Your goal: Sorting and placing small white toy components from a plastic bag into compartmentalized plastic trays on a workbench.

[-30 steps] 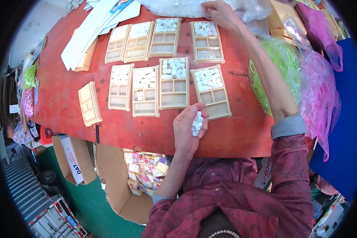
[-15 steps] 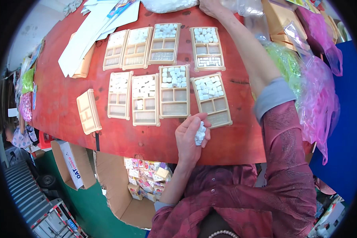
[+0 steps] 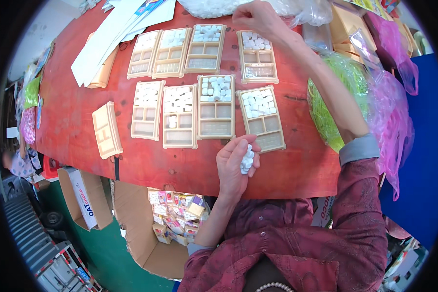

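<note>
My left hand point(image 3: 231, 163) is curled at the table's near edge, cupping several small white pieces point(image 3: 248, 158) like marshmallows or cubes. Just beyond it lies a beige compartment tray point(image 3: 265, 125), its largest section filled with similar white pieces point(image 3: 259, 103). My right hand point(image 3: 260, 18) is stretched to the far side, above the back-right tray point(image 3: 273, 65). Its fingers are bent together, and whatever they may hold is hidden. Beside it lies a clear plastic bag point(image 3: 209, 7) of white pieces.
More part-filled beige trays point(image 3: 181, 115) stand in two rows on the red table point(image 3: 301, 160). An upturned tray point(image 3: 107, 129) lies at left, near white card sheets point(image 3: 109, 41). Green plastic wrap point(image 3: 336, 97) and pink bags point(image 3: 394, 121) crowd the right. Below sits an open carton point(image 3: 141, 233) of small packs.
My right hand has drawn back from the plastic bag, toward me and slightly left, with fingers curled. My left hand still holds its white pieces. The view has shifted a little.
</note>
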`<act>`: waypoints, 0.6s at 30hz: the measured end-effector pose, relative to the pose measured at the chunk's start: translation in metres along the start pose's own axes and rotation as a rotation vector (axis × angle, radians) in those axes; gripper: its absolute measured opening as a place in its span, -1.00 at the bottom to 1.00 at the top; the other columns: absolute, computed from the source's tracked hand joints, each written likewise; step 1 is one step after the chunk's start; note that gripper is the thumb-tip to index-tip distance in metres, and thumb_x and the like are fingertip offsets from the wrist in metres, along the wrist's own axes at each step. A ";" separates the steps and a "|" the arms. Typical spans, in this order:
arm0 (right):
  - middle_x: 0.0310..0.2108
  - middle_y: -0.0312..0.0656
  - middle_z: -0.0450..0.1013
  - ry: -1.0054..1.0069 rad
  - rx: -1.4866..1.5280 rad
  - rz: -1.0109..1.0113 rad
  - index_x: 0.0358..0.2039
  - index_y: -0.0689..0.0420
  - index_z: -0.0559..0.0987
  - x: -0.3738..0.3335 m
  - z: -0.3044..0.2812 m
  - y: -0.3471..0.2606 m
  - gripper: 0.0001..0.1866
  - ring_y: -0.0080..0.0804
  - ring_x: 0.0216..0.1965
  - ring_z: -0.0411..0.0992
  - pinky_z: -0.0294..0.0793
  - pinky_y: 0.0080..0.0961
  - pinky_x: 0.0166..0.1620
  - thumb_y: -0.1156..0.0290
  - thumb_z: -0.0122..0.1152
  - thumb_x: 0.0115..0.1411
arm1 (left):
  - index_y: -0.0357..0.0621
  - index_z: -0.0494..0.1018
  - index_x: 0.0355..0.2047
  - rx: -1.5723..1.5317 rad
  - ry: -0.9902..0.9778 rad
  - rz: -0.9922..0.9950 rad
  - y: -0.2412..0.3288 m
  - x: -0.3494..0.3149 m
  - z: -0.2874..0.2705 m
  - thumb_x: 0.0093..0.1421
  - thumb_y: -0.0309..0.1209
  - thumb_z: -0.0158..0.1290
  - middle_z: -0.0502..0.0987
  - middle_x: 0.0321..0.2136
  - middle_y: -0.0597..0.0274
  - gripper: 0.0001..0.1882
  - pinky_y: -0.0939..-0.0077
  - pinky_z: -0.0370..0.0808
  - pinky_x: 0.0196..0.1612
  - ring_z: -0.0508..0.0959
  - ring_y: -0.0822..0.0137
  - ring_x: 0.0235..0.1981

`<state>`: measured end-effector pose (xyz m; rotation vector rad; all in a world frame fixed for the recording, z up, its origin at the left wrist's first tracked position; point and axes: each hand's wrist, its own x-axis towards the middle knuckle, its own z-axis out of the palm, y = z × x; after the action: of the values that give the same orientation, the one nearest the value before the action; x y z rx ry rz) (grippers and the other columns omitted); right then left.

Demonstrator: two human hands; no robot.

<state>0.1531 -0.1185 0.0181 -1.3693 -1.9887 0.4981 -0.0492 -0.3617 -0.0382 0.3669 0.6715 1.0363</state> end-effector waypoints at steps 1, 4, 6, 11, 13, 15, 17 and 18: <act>-0.48 0.07 0.48 -0.064 0.042 0.040 -0.48 0.24 0.61 -0.005 -0.006 -0.010 -0.87 -0.02 -0.42 0.46 0.45 -0.31 -0.31 0.52 0.14 -0.07 | -0.33 0.48 -0.17 -0.006 -0.002 0.013 0.000 -0.001 -0.001 0.30 -0.36 -0.05 0.53 -0.44 0.11 -0.74 0.73 0.27 -0.72 0.48 0.46 -0.62; -0.55 -0.01 0.47 -0.232 0.031 0.119 -0.48 0.26 0.59 -0.018 -0.016 -0.001 -0.90 -0.23 -0.47 0.44 0.43 -0.39 -0.34 0.52 0.16 -0.02 | -0.32 0.48 -0.17 -0.010 0.005 0.009 -0.001 -0.001 -0.001 0.29 -0.36 -0.04 0.54 -0.44 0.10 -0.74 0.72 0.27 -0.73 0.48 0.46 -0.62; -0.57 -0.11 0.47 -0.341 -0.012 0.154 -0.41 0.29 0.57 -0.025 -0.010 0.004 -0.89 -0.44 -0.51 0.42 0.40 -0.50 -0.34 0.53 0.15 0.04 | -0.32 0.48 -0.17 -0.006 -0.002 0.007 -0.001 0.000 -0.002 0.29 -0.36 -0.04 0.54 -0.44 0.10 -0.74 0.73 0.27 -0.73 0.48 0.45 -0.62; -0.64 -0.17 0.43 -0.286 -0.211 0.011 -0.47 0.29 0.54 -0.034 0.009 0.007 -0.93 -0.51 -0.56 0.38 0.39 -0.53 -0.41 0.58 0.19 -0.02 | -0.31 0.47 -0.17 0.034 -0.005 0.019 -0.002 -0.001 -0.003 0.31 -0.35 -0.07 0.53 -0.43 0.10 -0.74 0.76 0.24 -0.75 0.47 0.45 -0.64; -0.64 -0.16 0.43 -0.227 -0.167 -0.014 -0.47 0.30 0.54 -0.033 0.011 0.009 -0.92 -0.50 -0.55 0.39 0.39 -0.52 -0.41 0.57 0.19 -0.02 | -0.31 0.47 -0.17 0.036 -0.007 0.019 -0.002 -0.001 -0.004 0.31 -0.35 -0.07 0.53 -0.43 0.11 -0.74 0.76 0.24 -0.75 0.47 0.45 -0.63; -0.64 -0.15 0.42 -0.168 -0.128 -0.035 -0.47 0.31 0.54 -0.032 0.009 0.010 -0.92 -0.49 -0.54 0.39 0.39 -0.51 -0.41 0.57 0.19 -0.01 | -0.31 0.48 -0.17 0.014 -0.009 0.014 -0.001 -0.001 -0.002 0.30 -0.36 -0.05 0.53 -0.44 0.10 -0.74 0.74 0.26 -0.74 0.47 0.45 -0.63; -0.61 -0.08 0.44 -0.096 -0.098 0.013 -0.44 0.31 0.54 -0.029 0.009 0.011 -0.89 -0.40 -0.52 0.44 0.41 -0.47 -0.37 0.57 0.19 -0.02 | -0.32 0.48 -0.17 -0.008 -0.009 0.012 -0.001 0.000 -0.002 0.28 -0.36 -0.02 0.54 -0.44 0.09 -0.75 0.72 0.28 -0.73 0.48 0.45 -0.62; -0.61 -0.08 0.44 -0.097 -0.096 0.012 -0.44 0.31 0.54 -0.029 0.011 0.013 -0.89 -0.40 -0.52 0.44 0.41 -0.47 -0.37 0.57 0.19 -0.02 | -0.32 0.48 -0.17 -0.007 -0.011 0.011 -0.001 0.000 -0.002 0.29 -0.36 -0.02 0.54 -0.44 0.09 -0.75 0.73 0.28 -0.73 0.48 0.45 -0.62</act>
<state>0.1609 -0.1398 -0.0069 -1.4407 -2.1079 0.4888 -0.0500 -0.3628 -0.0405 0.3698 0.6563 1.0460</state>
